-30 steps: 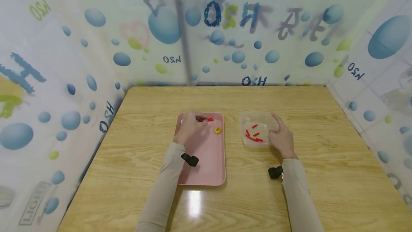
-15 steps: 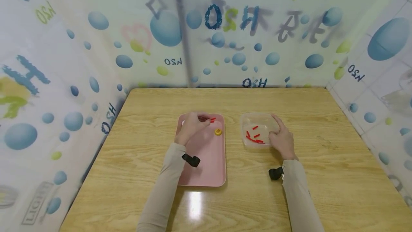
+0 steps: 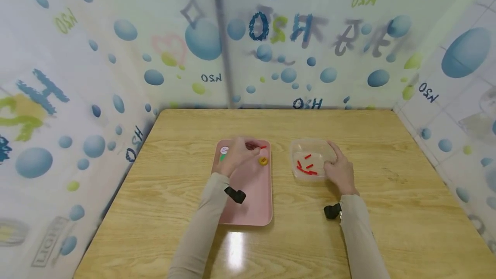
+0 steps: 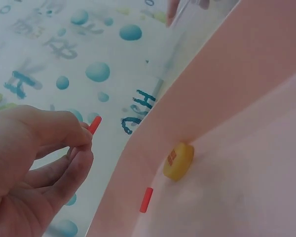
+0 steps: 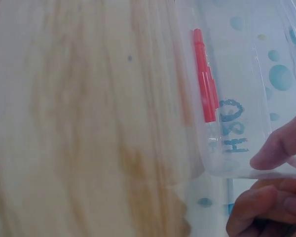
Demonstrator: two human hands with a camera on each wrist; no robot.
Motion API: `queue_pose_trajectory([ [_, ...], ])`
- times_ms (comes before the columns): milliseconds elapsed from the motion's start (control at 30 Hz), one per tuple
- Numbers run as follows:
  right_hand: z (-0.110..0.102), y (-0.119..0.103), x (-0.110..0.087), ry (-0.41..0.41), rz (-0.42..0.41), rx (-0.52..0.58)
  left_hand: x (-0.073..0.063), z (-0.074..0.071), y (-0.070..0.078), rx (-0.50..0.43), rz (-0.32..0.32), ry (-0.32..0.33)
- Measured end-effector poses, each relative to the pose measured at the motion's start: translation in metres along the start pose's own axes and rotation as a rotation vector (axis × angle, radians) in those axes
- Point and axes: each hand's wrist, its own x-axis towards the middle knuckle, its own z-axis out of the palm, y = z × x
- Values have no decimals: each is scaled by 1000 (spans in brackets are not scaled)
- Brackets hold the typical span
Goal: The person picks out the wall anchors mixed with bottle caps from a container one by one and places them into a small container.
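My left hand (image 3: 237, 156) is over the far end of a pink tray (image 3: 248, 210). In the left wrist view its thumb and fingertips pinch a small red stick (image 4: 95, 124). Another red stick (image 4: 146, 200) lies in the tray against the wall, beside a round yellow cap (image 4: 178, 161). With my right hand (image 3: 340, 171) I grip the right side of a clear plastic box (image 3: 296, 144), thumb at one side of its wall and curled fingers at the other. Inside the box several red sticks (image 3: 309, 166) lie loose, mostly towards its near left.
A round white piece (image 3: 224, 150) and a green piece (image 3: 222, 157) lie in the tray's far left corner, partly behind my left hand. The wooden table (image 3: 302, 240) carries tray and box side by side. Patterned walls (image 3: 310, 76) border its back and sides.
My left hand has shifted slightly right, uncovering the green piece. Two red sticks showed at its fingertips in the head view; now one does. The right hand has stayed at the box.
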Motion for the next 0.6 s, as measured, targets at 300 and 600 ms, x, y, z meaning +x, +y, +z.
queue_pose_trajectory([
  [300, -2, 1, -1, 10, 6, -20, 1, 7, 3, -17, 1, -14],
  [600, 2, -3, 1, -5, -8, 9, 5, 15, 2, -100, 47, -66],
])
